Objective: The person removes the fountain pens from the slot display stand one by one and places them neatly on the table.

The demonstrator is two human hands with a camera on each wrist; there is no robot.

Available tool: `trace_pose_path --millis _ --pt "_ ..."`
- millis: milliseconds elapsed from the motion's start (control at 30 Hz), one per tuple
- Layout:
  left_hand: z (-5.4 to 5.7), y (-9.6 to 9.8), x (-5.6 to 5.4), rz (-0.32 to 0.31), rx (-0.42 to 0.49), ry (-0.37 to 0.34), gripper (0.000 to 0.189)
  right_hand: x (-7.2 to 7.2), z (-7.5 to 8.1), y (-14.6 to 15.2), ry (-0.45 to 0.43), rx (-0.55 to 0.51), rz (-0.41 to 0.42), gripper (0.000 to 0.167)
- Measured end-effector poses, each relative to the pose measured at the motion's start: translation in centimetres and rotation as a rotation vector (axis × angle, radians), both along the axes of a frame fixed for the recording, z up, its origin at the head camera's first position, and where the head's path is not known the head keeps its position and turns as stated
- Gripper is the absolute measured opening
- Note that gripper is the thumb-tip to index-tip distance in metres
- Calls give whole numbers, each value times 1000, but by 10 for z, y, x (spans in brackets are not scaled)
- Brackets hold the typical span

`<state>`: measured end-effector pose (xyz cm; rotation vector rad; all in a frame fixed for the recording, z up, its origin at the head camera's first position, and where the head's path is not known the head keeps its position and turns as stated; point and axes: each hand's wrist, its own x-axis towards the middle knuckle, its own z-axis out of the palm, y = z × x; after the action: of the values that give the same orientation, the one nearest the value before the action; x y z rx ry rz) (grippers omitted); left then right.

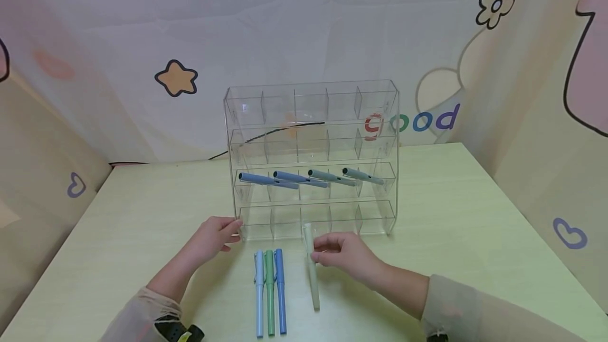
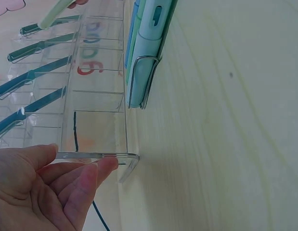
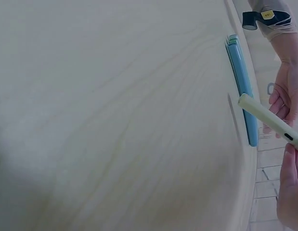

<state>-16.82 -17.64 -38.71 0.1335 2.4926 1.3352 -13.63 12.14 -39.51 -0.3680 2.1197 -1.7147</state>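
A clear acrylic rack (image 1: pixel 312 158) with rows of small compartments stands on the pale table (image 1: pixel 475 226). Several blue and grey-green pens (image 1: pixel 309 177) stick out of its third row. My left hand (image 1: pixel 216 236) rests with straight fingers on the rack's lower left corner (image 2: pixel 127 161). My right hand (image 1: pixel 344 255) pinches a pale green pen (image 1: pixel 311 265), whose tip points at the bottom row. The same pale green pen (image 3: pixel 269 120) crosses the right wrist view. Three pens (image 1: pixel 269 292), light blue, green and blue, lie side by side between my hands.
A patterned fabric backdrop (image 1: pixel 304 41) with a star and the word "good" closes off the back and sides. A black cable (image 1: pixel 266 133) runs behind the rack. Bare tabletop lies to the left and right of the rack.
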Motion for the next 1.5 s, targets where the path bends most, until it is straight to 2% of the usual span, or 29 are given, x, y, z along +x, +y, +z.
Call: trace_pose_path --millis 333,633,900,1100,1267,1400,1500 --pt "1 1 1 -1 0 0 38 -2 -10 -2 -71 4 17 28" --pt "1 0 1 10 -2 -5 38 -4 -15 -5 -62 96 23 21" --pt "1 0 1 12 1 -7 37 -8 -20 -7 22 248 69 18" --pt "0 0 0 15 7 -6 37 -9 -17 -6 177 383 145 14" --pt "-2 0 -2 26 5 -6 35 -11 -16 -6 292 464 175 13" --pt "-2 0 -2 26 1 -4 35 -11 -15 -6 306 484 178 14" --pt "-2 0 -2 30 0 -7 35 -10 -14 -6 268 459 178 15"
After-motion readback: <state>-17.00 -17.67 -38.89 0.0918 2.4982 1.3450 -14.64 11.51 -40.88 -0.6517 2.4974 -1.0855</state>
